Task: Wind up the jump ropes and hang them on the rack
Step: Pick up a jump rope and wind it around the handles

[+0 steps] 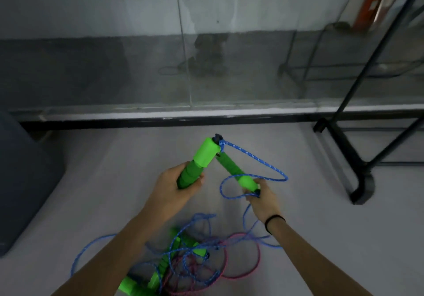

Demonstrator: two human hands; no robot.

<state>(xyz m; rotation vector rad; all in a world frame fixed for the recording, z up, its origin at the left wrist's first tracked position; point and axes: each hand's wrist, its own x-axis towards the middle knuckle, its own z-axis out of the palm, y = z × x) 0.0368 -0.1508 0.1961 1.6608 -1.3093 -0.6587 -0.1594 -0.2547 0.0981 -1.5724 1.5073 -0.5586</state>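
Note:
My left hand (174, 188) grips one green jump-rope handle (202, 158) that points up and to the right. My right hand (261, 198) holds the second green handle (234, 172) at its lower end, together with a loop of the blue rope (263, 162). The two handles meet at their tips above the floor, where the blue rope is tied. Below my arms lies a tangled pile of ropes (190, 261): blue cord, pink cord and more green handles. The black rack (358, 149) stands at the right, with only its legs and a slanted post in view.
A glass wall (183, 66) with a dark sill runs across ahead of me. A dark blue-grey bulky object (25, 181) sits at the left edge. The floor (114, 158) is pale grey.

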